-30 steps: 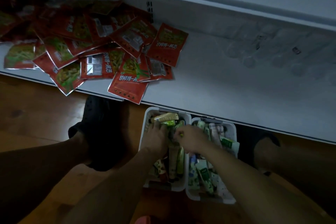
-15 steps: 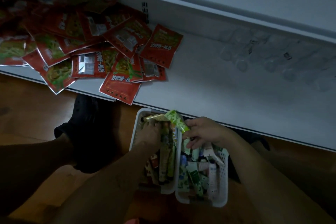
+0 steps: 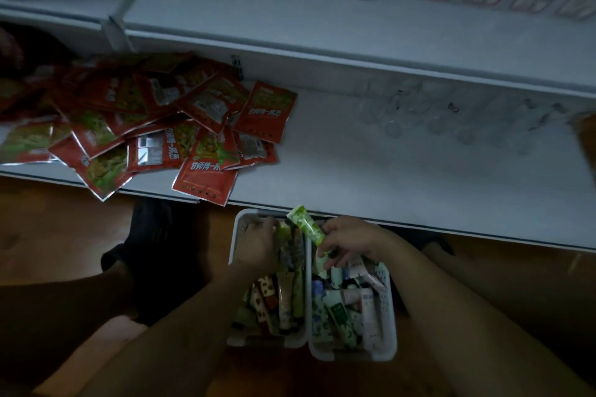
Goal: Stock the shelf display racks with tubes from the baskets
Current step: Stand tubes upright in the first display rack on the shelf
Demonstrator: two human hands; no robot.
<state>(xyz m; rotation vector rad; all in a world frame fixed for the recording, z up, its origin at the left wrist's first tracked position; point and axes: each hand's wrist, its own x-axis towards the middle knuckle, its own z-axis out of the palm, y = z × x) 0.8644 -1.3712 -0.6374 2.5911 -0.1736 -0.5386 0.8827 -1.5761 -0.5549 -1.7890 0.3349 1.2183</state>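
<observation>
the green tube sits low in the centre of the frame, tilted, pinched at its lower end by the right hand over the right basket. the left hand reaches into the top of the left basket, fingers curled among its tubes; in this dim light i cannot tell whether it grips one. both baskets stand side by side on the wooden floor, full of mixed tubes. above runs the white shelf, with red packets heaped at left and what look like clear display racks at right.
</observation>
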